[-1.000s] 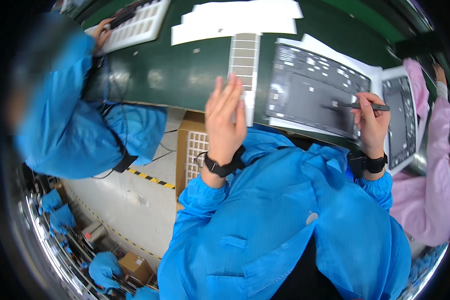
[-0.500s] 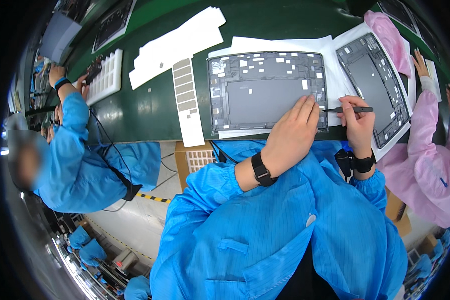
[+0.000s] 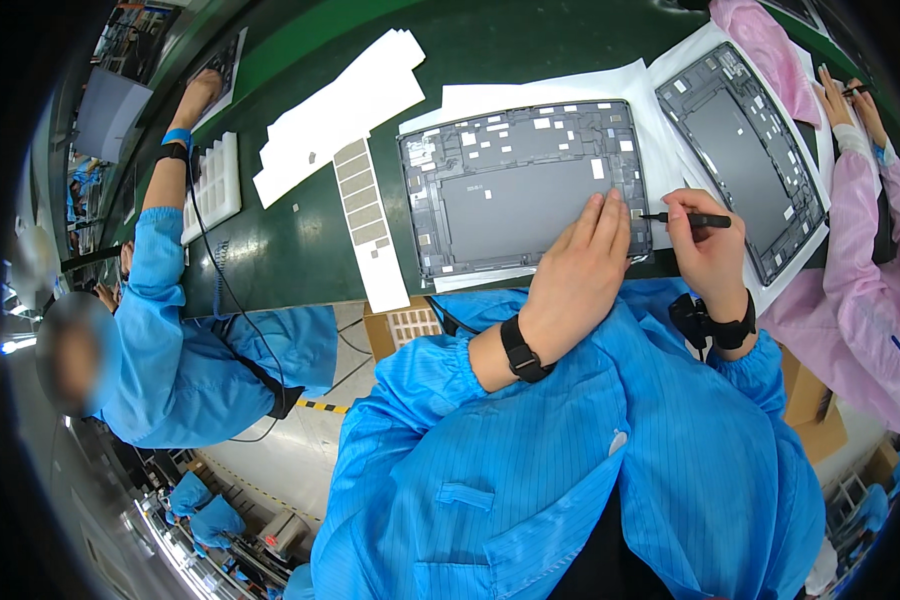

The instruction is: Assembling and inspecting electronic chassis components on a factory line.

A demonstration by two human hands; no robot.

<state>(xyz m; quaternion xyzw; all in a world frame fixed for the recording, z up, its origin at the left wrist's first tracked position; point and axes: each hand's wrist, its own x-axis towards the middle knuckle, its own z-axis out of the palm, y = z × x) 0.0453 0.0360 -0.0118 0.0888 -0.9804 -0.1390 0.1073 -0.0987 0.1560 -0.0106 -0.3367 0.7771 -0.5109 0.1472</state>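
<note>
A dark grey tablet-like housing panel [image 3: 515, 205], dotted with small white and tan pads, lies on white sheets before me. My left hand [image 3: 577, 262] rests flat on its lower right part, fingers stretched out together. My right hand [image 3: 705, 245] grips black tweezers [image 3: 708, 220] between thumb and fingers. Their tip points left and meets the panel's right border, beside my left fingertips. Whether the tip pinches a small piece is too fine to tell. Left of the panel lies a white strip [image 3: 382, 280] with several grey-brown rectangular pads. White sheets [image 3: 345, 110] lie behind the strip.
A second dark panel [image 3: 745, 160] lies tilted on white paper at my right. A co-worker in pink [image 3: 850, 290] works beyond it. At left, a co-worker in blue [image 3: 160, 300] reaches over the green table [image 3: 280, 250], past a white slotted tray [image 3: 215, 190].
The view has shifted slightly. My left hand stays on the panel, and the tweezers' tip sits slightly farther in from its right edge. The blue-clad co-worker's arm has stretched toward the back left.
</note>
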